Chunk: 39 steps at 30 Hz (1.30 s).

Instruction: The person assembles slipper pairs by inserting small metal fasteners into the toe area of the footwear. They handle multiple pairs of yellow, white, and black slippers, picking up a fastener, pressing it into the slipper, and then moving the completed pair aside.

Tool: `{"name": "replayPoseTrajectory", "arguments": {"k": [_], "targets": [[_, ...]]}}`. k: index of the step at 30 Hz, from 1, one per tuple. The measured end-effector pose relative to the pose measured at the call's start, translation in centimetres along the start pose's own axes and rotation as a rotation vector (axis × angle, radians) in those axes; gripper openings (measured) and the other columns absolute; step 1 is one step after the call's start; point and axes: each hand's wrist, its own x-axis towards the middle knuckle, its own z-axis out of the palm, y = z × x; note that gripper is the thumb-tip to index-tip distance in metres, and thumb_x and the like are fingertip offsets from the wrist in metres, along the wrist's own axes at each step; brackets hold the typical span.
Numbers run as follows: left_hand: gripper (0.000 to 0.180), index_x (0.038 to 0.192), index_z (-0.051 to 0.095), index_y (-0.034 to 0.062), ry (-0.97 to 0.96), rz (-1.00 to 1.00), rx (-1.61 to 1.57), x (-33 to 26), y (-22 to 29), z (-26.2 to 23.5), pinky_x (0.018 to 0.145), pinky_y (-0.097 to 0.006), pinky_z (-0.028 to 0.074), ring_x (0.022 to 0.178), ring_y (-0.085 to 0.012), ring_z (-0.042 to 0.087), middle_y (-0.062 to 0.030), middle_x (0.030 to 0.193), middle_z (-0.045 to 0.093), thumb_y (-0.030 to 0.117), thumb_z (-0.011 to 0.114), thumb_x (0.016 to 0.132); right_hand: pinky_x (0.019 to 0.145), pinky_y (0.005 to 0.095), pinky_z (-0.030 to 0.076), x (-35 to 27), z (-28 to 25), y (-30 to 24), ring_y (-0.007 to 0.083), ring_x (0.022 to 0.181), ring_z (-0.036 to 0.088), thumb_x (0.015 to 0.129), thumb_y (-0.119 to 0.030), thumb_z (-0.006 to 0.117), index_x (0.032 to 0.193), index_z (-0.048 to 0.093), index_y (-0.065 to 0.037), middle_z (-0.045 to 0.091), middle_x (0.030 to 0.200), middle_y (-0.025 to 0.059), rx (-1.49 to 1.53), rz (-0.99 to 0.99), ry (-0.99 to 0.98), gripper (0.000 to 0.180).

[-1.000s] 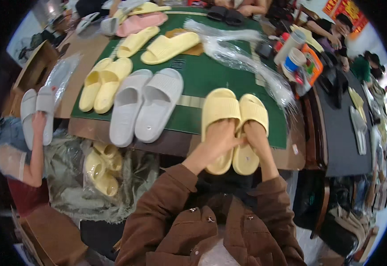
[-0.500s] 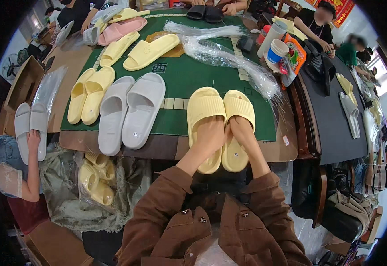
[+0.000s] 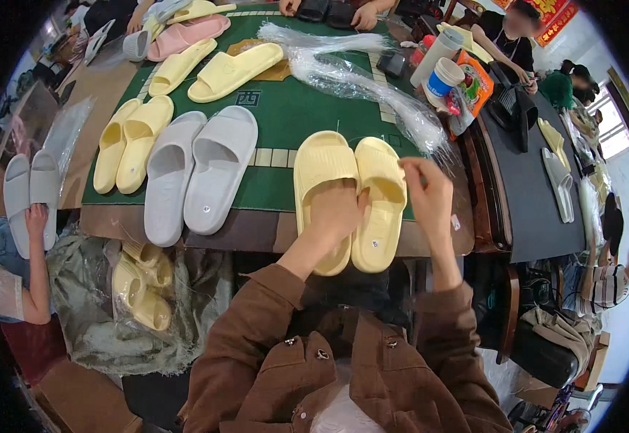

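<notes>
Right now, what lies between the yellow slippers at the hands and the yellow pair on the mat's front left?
The head view shows two grey slippers, then, nearer the left hand, a strip of green mat with pale tiles.

Middle lane open, far right crowded

We have our widest room on the green mat (image 3: 296, 115), between the large grey slippers (image 3: 217, 180) and the strand bundle (image 3: 329, 68). A narrower lane runs back between those slippers and the yellow pair (image 3: 325, 155), though our left forearm (image 3: 294, 258) crosses its near end. Our left hand (image 3: 332, 206) fills the left shoe's opening; our right hand (image 3: 433, 198) blocks the right shoe's outer side. Beyond it, the bundle's frayed end bars the way, with the cup (image 3: 444, 77), tall bottle (image 3: 437, 54) and orange package (image 3: 475, 83) walling off the counter's (image 3: 257, 227) far right.
</notes>
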Motion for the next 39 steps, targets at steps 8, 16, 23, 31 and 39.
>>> {"name": "replayPoseTrajectory", "arguments": {"k": [8,16,23,31,39], "targets": [[0.051,0.099,0.062,-0.0083,0.037,0.014,0.017,0.2,-0.2,0.3,0.083,-0.047,0.05,0.092,-0.0397,0.063,-0.0271,0.097,0.064,0.04,0.047,0.094,0.075,0.0348,0.051,7.7,4.7,7.6,0.025,0.084,0.068,0.085,-0.028,0.064,0.097,0.069,0.0,0.07,0.087,0.0156,-0.027,0.127,-0.187,0.031],[0.046,0.095,0.064,-0.0025,-0.042,-0.006,0.052,0.2,0.3,-0.5,0.065,-0.045,0.054,0.077,-0.0355,0.066,-0.0219,0.085,0.066,0.041,0.048,0.094,0.067,0.0307,0.052,9.7,7.1,4.3,0.0192,0.072,0.068,0.087,-0.017,0.059,0.092,0.066,0.001,0.07,0.079,0.012,0.225,0.197,-0.069,0.02],[0.049,0.092,0.063,-0.0055,0.127,0.052,0.061,0.2,-0.3,0.6,0.069,-0.045,0.053,0.075,-0.0366,0.065,-0.0235,0.087,0.065,0.042,0.051,0.093,0.073,0.0353,0.051,10.8,11.3,3.0,0.0247,0.081,0.067,0.087,-0.03,0.061,0.097,0.067,0.002,0.07,0.086,0.0164,0.059,0.212,-0.259,0.033],[0.048,0.094,0.059,-0.0042,0.091,0.109,-0.123,0.1,-1.3,0.7,0.067,-0.046,0.051,0.074,-0.0382,0.063,-0.0232,0.083,0.063,0.043,0.061,0.087,0.058,0.0284,0.042,10.2,10.1,4.1,0.0123,0.064,0.054,0.089,-0.023,0.056,0.094,0.062,-0.003,0.059,0.069,0.0045,0.431,0.239,-0.279,0.021],[0.038,0.1,0.057,-0.005,0.3,0.331,-0.144,-3.4,-0.5,-2.3,0.091,-0.044,0.042,0.101,-0.0376,0.055,-0.0215,0.102,0.058,0.027,0.067,0.081,0.055,0.0241,0.033,9.5,10.0,4.7,0.0081,0.061,0.043,0.097,-0.017,0.046,0.09,0.057,-0.004,0.05,0.068,0.0003,0.424,0.263,-0.031,0.019]]}}
